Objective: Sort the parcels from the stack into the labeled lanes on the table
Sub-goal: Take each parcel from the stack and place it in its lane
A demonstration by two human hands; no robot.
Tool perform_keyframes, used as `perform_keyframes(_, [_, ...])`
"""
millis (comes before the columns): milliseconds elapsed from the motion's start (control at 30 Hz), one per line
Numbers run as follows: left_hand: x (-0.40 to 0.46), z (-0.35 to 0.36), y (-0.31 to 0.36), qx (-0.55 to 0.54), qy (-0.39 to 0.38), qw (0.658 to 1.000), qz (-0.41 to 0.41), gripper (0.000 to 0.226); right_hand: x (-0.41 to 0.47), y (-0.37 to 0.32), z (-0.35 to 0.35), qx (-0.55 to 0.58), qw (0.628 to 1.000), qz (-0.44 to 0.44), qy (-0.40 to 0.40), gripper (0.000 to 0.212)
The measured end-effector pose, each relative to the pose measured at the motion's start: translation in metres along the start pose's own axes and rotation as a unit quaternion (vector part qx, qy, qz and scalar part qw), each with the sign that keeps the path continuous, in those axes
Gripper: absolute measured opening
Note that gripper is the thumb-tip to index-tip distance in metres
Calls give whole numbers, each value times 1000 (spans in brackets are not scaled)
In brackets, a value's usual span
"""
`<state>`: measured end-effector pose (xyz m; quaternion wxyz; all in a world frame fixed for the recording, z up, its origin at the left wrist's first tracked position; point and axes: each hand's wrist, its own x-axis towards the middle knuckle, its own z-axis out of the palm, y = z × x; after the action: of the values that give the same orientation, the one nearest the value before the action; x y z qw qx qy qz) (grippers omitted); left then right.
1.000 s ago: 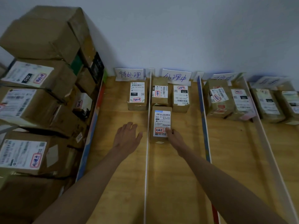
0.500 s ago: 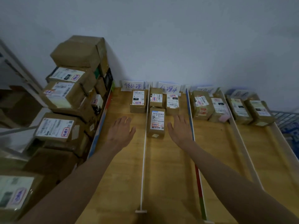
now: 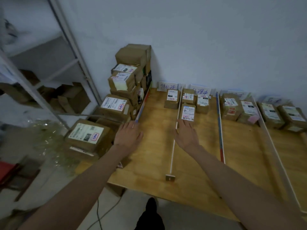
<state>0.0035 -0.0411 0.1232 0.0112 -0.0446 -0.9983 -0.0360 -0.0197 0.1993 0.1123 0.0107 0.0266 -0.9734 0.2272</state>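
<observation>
A wooden table (image 3: 191, 183) stands against a pale wall, split into lanes by thin upright dividers. Nearest, both forearms reach out over it. The left hand (image 3: 127, 136) hovers at the table's left edge, fingers straight and loose, holding nothing. The right hand (image 3: 186, 134) lies over the white divider (image 3: 172, 150), fingers spread flat and empty, fingertips just short of the nearest parcel (image 3: 188, 112), which sits in the second lane. Beyond it, two more boxes share that lane, and one box (image 3: 172, 101) sits in the first. Further lanes to the right hold other boxes. Handwritten signs (image 3: 167, 86) line the wall. The stack (image 3: 123, 90) rises left of the table.
</observation>
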Motion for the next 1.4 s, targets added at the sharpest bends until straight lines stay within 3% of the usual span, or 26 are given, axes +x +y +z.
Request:
perform_keyframes(167, [-32,-22,-58,-10,50,998,-27,37,-13,-59,12,11,999,-31,-26,49])
perform_keyframes(333, [-44,-39,-121,-41,68,993,-82,43,-10,-119,36,40,997,-48,-44,45])
perform_keyframes(600, [-42,-34,-233,-61,19,989,-137,52,1,-209,88,101,987,-30,-124,49])
perform_keyframes(833, [-39,-10,-274,-212,-88,955,-189,68,11,-262,120,213,960,37,-176,52])
perform_keyframes(1100, [-35,-17,-274,-274,-34,950,-146,56,3,-275,115,271,947,80,-153,37])
perform_keyframes(1233, [-12,-46,-275,-312,-22,947,-75,58,-4,-272,83,316,926,84,-190,43])
perform_keyframes(1400, [22,-82,-242,-325,-22,945,30,56,-13,-260,49,321,919,110,-199,34])
